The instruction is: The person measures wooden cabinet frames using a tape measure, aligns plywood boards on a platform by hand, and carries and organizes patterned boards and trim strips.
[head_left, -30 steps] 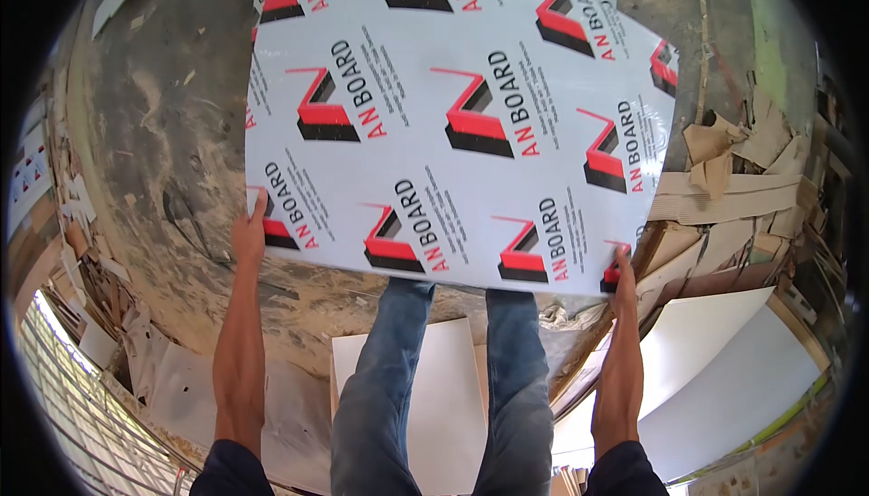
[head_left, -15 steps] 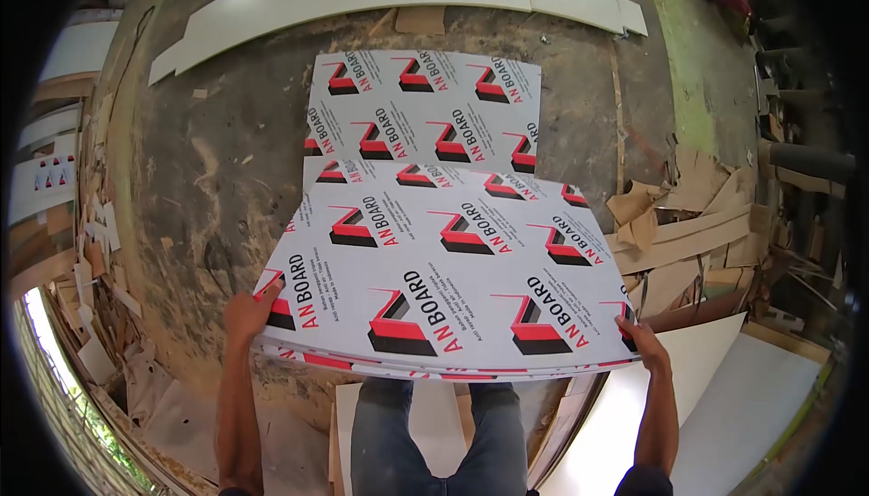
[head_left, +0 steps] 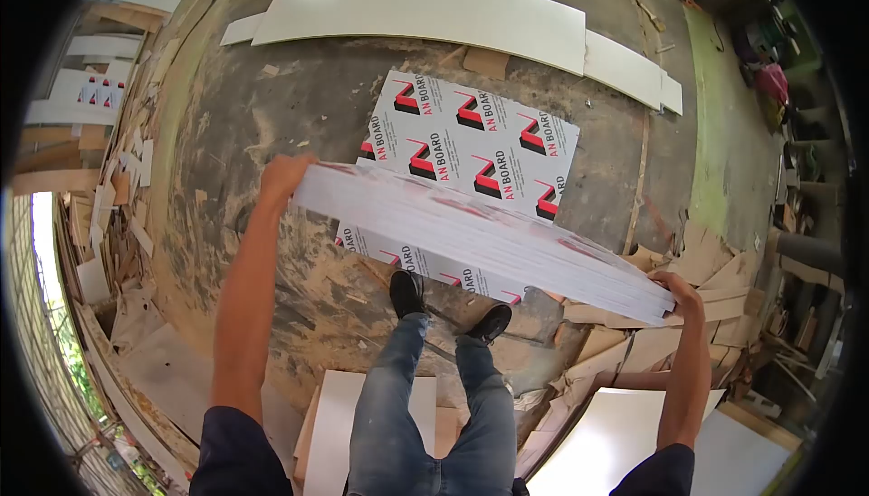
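Several white boards in a stack (head_left: 480, 247) are held out before me, their layered edges facing me. My left hand (head_left: 286, 179) is wrapped around the stack's left end. At the lower right end, my right hand (head_left: 677, 293) has its fingers closed on the same stack. The stack slants down to the right, and its printed face shows only as a thin smeared strip. Beneath it on the floor lies a white board (head_left: 466, 138) printed "AN BOARD" in red and black; the held stack hides its middle.
Long white panels (head_left: 416, 12) lie across the floor ahead. Wood scraps (head_left: 127, 179) line the left side, and torn brown sheets (head_left: 697, 265) lie at the right. White panels (head_left: 625, 437) stand near my right leg. My shoes (head_left: 407, 294) are close to the printed board.
The stack has gone from nearly flat, printed face up, to tilted with its edge toward me. Both hands have moved away from my body with it. The view has shifted, showing my shoes.
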The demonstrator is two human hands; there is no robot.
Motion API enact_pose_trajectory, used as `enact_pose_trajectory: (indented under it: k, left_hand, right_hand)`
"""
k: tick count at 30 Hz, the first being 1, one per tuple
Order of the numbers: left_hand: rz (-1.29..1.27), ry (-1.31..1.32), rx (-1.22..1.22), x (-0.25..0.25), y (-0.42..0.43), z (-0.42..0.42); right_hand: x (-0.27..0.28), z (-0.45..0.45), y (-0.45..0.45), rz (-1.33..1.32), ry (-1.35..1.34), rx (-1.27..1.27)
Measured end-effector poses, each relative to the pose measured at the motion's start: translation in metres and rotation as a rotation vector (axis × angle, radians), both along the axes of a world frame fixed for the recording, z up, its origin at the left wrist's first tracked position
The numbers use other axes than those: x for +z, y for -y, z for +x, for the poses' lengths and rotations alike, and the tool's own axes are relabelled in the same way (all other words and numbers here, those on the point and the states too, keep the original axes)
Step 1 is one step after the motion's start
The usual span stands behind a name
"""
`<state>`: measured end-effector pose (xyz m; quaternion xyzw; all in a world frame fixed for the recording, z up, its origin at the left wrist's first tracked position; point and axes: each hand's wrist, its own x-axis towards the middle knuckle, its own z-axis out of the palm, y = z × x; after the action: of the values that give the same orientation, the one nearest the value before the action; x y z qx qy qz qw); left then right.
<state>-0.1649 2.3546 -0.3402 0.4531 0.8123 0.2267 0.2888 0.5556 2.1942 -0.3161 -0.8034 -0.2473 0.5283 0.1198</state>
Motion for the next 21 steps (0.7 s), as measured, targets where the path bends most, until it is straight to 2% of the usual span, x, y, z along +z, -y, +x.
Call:
enact_pose_trajectory:
  k: [1,3,5,6,7,8,9,10,12,13,16,18,19,21]
  left_hand:
    - [0.007,0.01,0.014,-0.001,0.002,-0.001]
    - [0.206,0.111,0.164,0.015,0.01,0.023]
    - [0.22,0.083,0.231,0.016,0.006,0.034]
    - [0.223,0.045,0.287,0.013,0.003,0.036]
    - [0.223,0.048,0.29,0.007,0.001,0.034]
    - [0.263,0.14,0.333,-0.003,-0.002,0.033]
    - [0.303,0.233,0.376,-0.011,-0.004,0.033]
    - [0.303,0.236,0.379,-0.023,-0.003,0.037]
    - [0.84,1.073,0.412,-0.045,0.006,0.053]
    - [0.841,1.074,0.416,-0.051,0.002,0.054]
    - [0.89,1.027,0.288,-0.058,-0.009,0.052]
    - [0.932,0.98,0.07,-0.047,-0.01,0.047]
    - [0.931,0.981,0.072,-0.041,-0.011,0.045]
    - [0.85,1.189,-0.035,-0.037,-0.011,0.039]
  right_hand:
    - [0.011,-0.003,-0.006,-0.014,0.069,0.016]
    - [0.001,0.011,0.0,0.098,0.035,-0.045]
    - [0.005,0.005,0.007,0.314,-0.075,-0.197]
    - [-0.001,0.005,0.009,0.365,0.044,-0.239]
    - [-0.023,0.009,0.012,0.365,0.047,-0.236]
    - [-0.05,0.018,0.011,0.624,-0.023,-0.321]
    - [-0.055,0.011,0.011,0.883,-0.095,-0.405]
    - [-0.058,0.006,0.017,0.897,-0.21,-0.526]
    - [-0.061,-0.013,0.026,0.959,-0.261,-0.594]
    - [-0.061,-0.019,0.027,1.019,-0.315,-0.666]
    - [-0.057,-0.032,0.029,1.069,-0.229,-0.684]
    - [-0.066,-0.028,0.034,1.065,-0.258,-0.675]
    - [-0.07,-0.027,0.035,1.063,-0.287,-0.668]
    - [-0.085,-0.017,0.03,1.099,-0.312,-0.631]
